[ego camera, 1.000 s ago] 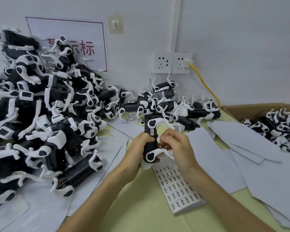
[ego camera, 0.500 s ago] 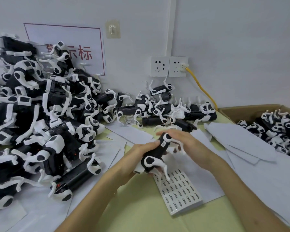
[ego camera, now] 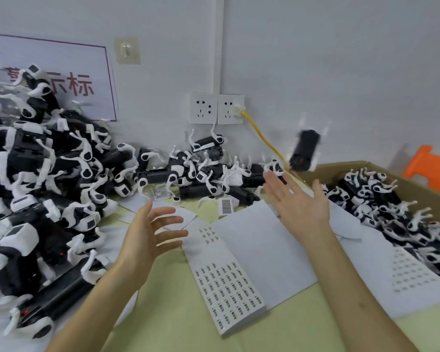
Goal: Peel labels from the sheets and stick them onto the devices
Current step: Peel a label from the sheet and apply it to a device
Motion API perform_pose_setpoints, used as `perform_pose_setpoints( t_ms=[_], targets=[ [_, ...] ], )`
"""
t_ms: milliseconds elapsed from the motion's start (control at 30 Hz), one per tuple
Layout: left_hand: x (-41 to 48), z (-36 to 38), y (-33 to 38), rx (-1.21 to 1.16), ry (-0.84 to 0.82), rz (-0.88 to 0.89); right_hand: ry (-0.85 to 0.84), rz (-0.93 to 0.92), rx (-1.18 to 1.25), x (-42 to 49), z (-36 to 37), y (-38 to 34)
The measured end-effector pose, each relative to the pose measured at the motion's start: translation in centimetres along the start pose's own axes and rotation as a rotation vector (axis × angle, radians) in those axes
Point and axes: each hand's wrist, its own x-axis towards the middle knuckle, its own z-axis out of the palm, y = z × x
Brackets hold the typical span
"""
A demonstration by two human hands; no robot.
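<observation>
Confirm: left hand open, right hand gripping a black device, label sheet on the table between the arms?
No. The head view shows the right hand open too, fingers spread, holding nothing; the black device is blurred in the air beyond it. The rest holds: left hand open, label sheet between the arms.

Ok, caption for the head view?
Left hand and right hand open; blurred device airborne near cardboard box, label sheet below.

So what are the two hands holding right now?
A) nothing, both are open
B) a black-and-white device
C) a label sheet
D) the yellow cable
A: the left hand and right hand are spread open and empty; a blurred device shows in the air above the cardboard box rim.
</observation>
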Motion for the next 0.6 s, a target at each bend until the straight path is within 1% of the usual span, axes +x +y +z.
perform_pose_setpoints(
  t_ms=[133, 233, 333, 433, 533, 600],
  targets=[
    [-0.1, 0.4, -0.7, 0.037, 0.0, 0.018, 0.199, 0.051, -0.389, 0.4, -0.3, 1.2],
    [0.1, 0.5, -0.9, 0.081, 0.013, 0.021, 0.249, 0.054, -0.528, 0.2, 0.0, 3.0],
    [0.0, 0.7, -1.0, 0.197, 0.009, 0.029, 0.255, 0.031, -0.591, 0.2, 0.2, 3.3],
    [-0.3, 0.9, -1.4, 0.401, -0.029, 0.102, 0.234, -0.005, -0.694, 0.1, 0.5, 3.7],
    [-0.7, 0.9, -2.2, 0.66, -0.112, 0.195, 0.147, -0.051, -0.851, -0.2, 1.2, 5.1],
    [-1.2, 1.0, -2.7, 0.845, -0.128, 0.24, 0.063, -0.089, -0.974, -0.3, 2.4, 6.6]
  ],
)
